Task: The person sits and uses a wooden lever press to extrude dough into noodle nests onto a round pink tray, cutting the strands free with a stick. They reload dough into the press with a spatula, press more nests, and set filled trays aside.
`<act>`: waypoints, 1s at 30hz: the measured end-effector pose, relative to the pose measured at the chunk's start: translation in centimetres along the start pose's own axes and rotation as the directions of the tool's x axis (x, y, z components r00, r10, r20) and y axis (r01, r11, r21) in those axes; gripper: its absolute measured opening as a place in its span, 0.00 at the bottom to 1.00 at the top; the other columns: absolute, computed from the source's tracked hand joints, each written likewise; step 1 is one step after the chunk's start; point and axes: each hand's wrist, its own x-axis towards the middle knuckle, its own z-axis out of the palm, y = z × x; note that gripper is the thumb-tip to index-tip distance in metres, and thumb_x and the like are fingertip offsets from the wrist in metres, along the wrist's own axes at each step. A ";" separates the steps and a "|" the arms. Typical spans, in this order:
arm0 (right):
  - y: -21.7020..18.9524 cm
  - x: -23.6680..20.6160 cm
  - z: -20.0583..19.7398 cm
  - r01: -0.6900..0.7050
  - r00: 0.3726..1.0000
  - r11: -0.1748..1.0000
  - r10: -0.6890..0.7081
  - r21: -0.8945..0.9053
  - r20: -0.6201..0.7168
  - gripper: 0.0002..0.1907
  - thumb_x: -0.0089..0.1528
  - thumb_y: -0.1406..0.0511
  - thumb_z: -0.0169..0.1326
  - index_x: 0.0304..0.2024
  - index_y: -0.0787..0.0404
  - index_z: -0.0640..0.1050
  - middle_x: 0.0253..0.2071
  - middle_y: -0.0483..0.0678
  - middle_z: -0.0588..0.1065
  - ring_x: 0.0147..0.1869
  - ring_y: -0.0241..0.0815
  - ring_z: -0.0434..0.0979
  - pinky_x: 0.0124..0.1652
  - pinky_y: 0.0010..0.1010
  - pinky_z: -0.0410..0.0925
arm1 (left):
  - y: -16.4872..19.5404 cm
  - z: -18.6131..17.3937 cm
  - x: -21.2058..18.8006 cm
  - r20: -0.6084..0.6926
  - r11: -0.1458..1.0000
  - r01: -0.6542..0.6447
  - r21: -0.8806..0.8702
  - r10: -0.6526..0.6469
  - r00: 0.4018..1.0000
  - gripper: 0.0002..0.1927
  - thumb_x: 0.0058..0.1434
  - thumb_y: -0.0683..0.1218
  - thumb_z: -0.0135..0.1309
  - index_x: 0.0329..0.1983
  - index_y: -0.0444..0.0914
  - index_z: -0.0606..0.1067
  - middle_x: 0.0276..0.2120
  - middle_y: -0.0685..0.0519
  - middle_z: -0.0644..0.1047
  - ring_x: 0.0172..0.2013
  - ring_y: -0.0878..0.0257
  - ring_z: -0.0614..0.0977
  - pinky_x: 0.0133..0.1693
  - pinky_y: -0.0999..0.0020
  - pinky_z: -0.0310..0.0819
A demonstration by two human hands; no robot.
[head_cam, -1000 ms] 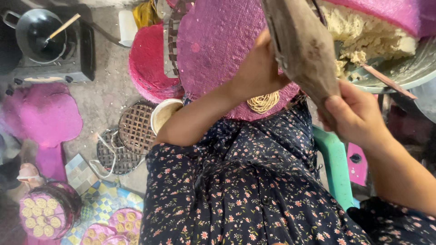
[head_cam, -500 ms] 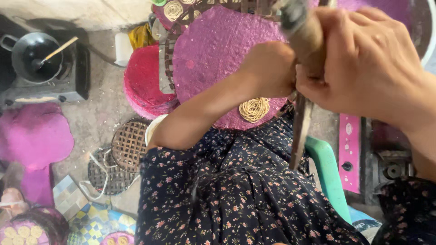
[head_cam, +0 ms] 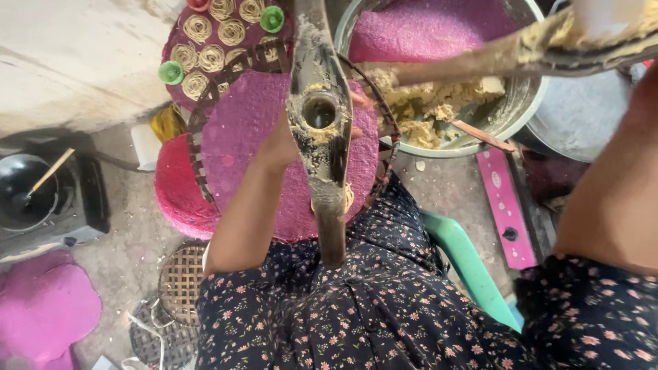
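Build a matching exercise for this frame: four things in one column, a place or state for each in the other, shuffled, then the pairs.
Things
1. wooden press
2. metal bowl
3. black pan
4. noodle coils

Places or states
A. far left, on a stove, with a stick in it
B. holds pale dough
C. top centre-left, in rows on a purple mat
D. smeared with dough, a round hole in its middle, above the pink mat

Pairs: 1-D, 2-B, 3-A, 4-C
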 end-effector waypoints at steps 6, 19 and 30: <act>9.3 -4.2 2.5 0.069 0.998 0.985 -0.070 0.157 0.002 0.18 0.74 0.59 0.50 0.61 0.63 0.71 0.54 0.52 0.73 0.59 0.44 0.75 0.62 0.37 0.69 | -0.3 4.1 4.6 -0.355 0.670 -0.575 -0.469 0.454 0.817 0.17 0.62 0.46 0.65 0.54 0.45 0.78 0.60 0.48 0.73 0.65 0.50 0.75 0.66 0.45 0.76; 20.9 -5.2 -2.8 0.271 0.557 -0.123 0.829 -0.955 0.052 0.14 0.58 0.59 0.60 0.46 0.51 0.82 0.41 0.47 0.81 0.45 0.47 0.83 0.41 0.38 0.76 | 1.0 2.9 0.9 -0.182 0.904 -0.226 -0.363 0.169 0.969 0.16 0.61 0.41 0.69 0.51 0.41 0.79 0.51 0.54 0.71 0.53 0.57 0.81 0.58 0.54 0.81; 18.6 -1.9 -4.0 0.626 0.468 -0.228 0.874 -0.745 0.126 0.12 0.66 0.63 0.49 0.48 0.55 0.81 0.41 0.45 0.83 0.41 0.45 0.87 0.35 0.38 0.77 | 2.0 5.0 -2.1 0.231 0.980 -0.072 0.183 0.028 0.973 0.29 0.53 0.50 0.72 0.56 0.37 0.75 0.50 0.50 0.81 0.46 0.59 0.87 0.53 0.63 0.84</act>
